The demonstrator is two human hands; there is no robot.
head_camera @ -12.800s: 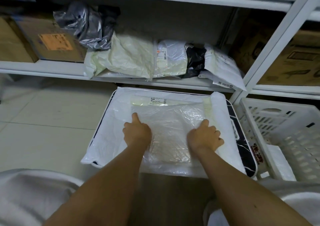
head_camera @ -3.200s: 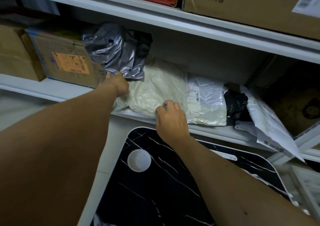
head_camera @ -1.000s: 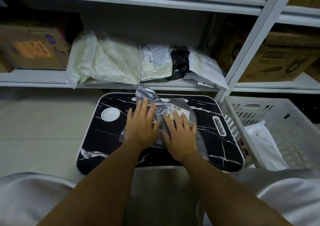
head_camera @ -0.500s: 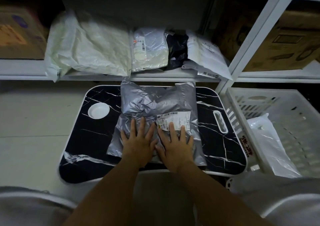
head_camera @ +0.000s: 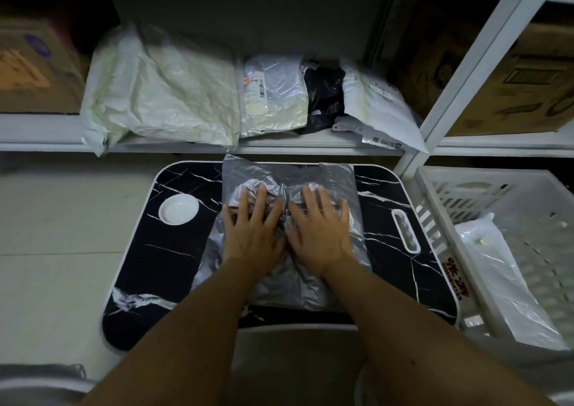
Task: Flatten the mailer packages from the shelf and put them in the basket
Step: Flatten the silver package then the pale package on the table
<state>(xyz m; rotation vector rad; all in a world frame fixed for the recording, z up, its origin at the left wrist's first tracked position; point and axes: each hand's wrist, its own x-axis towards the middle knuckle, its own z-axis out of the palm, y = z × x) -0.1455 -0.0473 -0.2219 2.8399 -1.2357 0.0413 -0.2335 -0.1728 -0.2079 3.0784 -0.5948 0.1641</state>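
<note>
A grey plastic mailer (head_camera: 335, 179) lies spread on the black marble-patterned lap table (head_camera: 174, 250). My left hand (head_camera: 253, 228) and my right hand (head_camera: 320, 228) press flat on its middle, side by side, fingers straight and spread. They cover the mailer's label. On the shelf (head_camera: 279, 149) behind lie a large cream mailer (head_camera: 174, 95), a silvery white mailer (head_camera: 273, 101), a black mailer (head_camera: 326, 98) and a white mailer (head_camera: 379, 107). The white basket (head_camera: 441, 206) stands at the right with a white mailer (head_camera: 503, 281) inside.
Cardboard boxes sit on the shelf at the far left (head_camera: 34, 73) and in the right bay (head_camera: 521, 85). A white shelf post (head_camera: 472, 64) rises between table and basket. A white round cup recess (head_camera: 178, 209) marks the table's left side. Pale floor tiles (head_camera: 56, 234) lie to the left.
Both hands have slid up the grey mailer, from its near edge to its middle, and now cover the label. The mailer lies flatter than a second ago.
</note>
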